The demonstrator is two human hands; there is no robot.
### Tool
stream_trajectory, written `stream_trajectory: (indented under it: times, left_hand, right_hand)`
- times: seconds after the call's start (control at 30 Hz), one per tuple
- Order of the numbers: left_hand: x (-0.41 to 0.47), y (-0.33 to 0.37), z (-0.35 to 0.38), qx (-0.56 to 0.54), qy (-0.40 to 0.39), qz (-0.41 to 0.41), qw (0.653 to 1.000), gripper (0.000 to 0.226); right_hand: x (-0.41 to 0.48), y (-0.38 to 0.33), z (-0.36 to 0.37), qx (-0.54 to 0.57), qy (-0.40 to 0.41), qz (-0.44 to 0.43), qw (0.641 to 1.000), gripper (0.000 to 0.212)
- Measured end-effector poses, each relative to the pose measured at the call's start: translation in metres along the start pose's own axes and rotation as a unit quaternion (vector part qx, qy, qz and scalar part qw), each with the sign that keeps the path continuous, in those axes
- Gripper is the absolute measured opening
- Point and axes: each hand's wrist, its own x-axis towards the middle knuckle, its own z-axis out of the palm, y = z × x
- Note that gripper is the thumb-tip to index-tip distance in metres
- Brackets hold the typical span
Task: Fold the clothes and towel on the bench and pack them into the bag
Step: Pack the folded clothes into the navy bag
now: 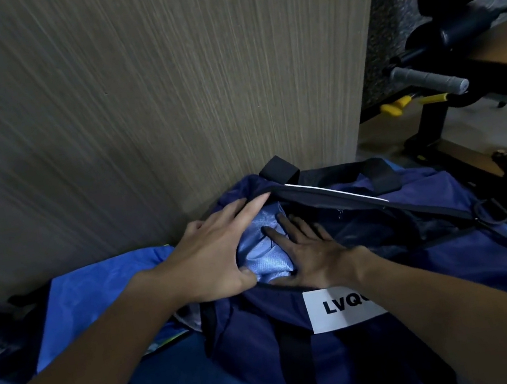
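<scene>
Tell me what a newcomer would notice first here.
The left hand and right hand press on a shiny light-blue cloth in the mouth of a navy fabric duffel bag at centre. Its white label faces the camera; a grey wood-grain panel fills the background.

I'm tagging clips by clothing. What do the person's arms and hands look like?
The left forearm and right forearm are bare to the frame's edge, no sleeves showing. The left hand and right hand wear no gloves; no ring, watch or wristband is visible, though the right hand is in shadow.
</scene>
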Motion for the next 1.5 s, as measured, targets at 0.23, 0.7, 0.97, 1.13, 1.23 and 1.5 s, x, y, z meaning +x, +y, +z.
stream_trajectory:
  times: [0.23, 0.7, 0.97, 1.13, 1.23, 1.5]
  left_hand:
    - [-0.001, -0.003, 0.000, -0.003, -0.005, 0.004, 1.000, 0.112]
    - [-0.006, 0.005, 0.003, -0.039, 0.000, -0.022, 0.999, 0.092]
    - [-0.066, -0.005, 0.020, -0.264, 0.252, -0.043, 0.930, 0.053]
    - [-0.122, -0.064, 0.038, -0.220, 0.318, -0.198, 0.901, 0.041]
    - [-0.147, -0.097, 0.055, -0.124, 0.303, -0.236, 0.915, 0.053]
    - [-0.163, -0.127, 0.084, 0.062, 0.173, -0.292, 0.939, 0.054]
  right_hand:
    - [0.007, -0.015, -0.003, 0.005, -0.022, 0.011, 1.000, 0.105]
    - [-0.043, -0.032, -0.037, 0.092, 0.133, -0.030, 0.986, 0.044]
    - [-0.072, -0.111, -0.052, 0.080, 0.280, -0.200, 0.936, 0.024]
    - [-0.048, -0.169, -0.053, 0.117, 0.255, -0.231, 0.931, 0.017]
    - [-0.024, -0.198, -0.040, 0.170, 0.214, -0.236, 0.933, 0.016]
    - [0.039, -0.213, -0.009, 0.133, 0.125, -0.115, 0.976, 0.043]
